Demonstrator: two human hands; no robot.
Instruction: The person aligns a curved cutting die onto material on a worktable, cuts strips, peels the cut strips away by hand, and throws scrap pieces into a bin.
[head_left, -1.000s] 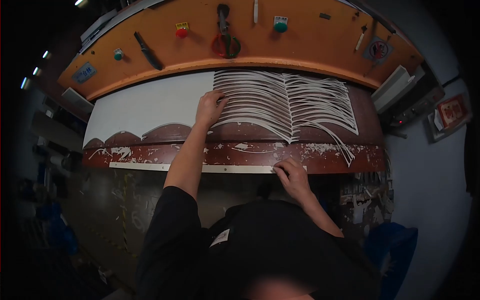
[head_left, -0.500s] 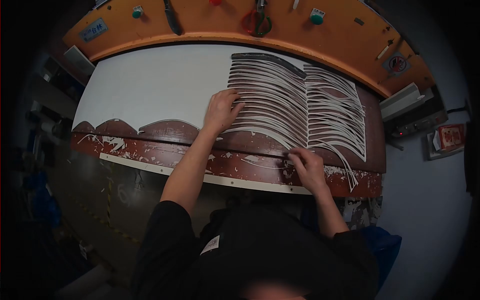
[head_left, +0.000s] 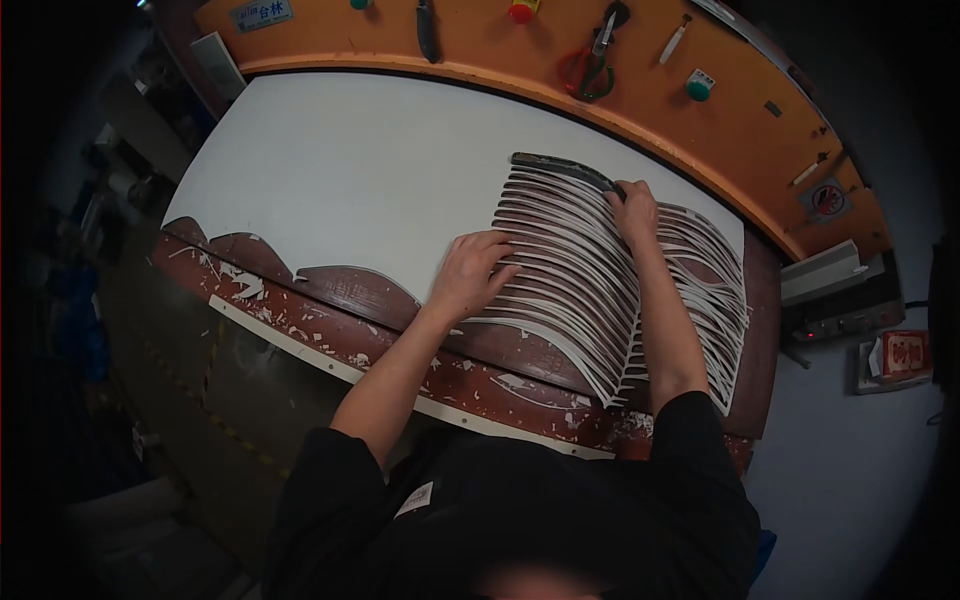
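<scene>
The person is leaning over a dark red-brown worn desk (head_left: 470, 375) that is carrying a large white sheet of thin material (head_left: 350, 170). The right part of this sheet is cut into many narrow curved white strips (head_left: 585, 285), which are lying side by side like ribs, in two fanned groups.

The left hand (head_left: 478, 272) is lying flat on the left ends of the strips, with the fingers spread a little and pressing down on them. The right hand (head_left: 634, 208) is reaching far forward to the upper end of the strip group. Its fingers are bent and are touching a dark curved blade-like piece (head_left: 562, 168) that is lying along the topmost strip; whether the fingers are closing around it or only resting on it cannot be told. The right forearm is lying across the strips.

The near edge of the white sheet is showing wavy cut-out curves, and small white scraps (head_left: 245, 288) are lying scattered on the front of the desk.

Behind the sheet an orange curved panel (head_left: 560, 60) is standing. On it are lying a pair of scissors with red and green handles (head_left: 590, 70), a dark knife (head_left: 427, 28) and a red round button (head_left: 520, 12).
</scene>
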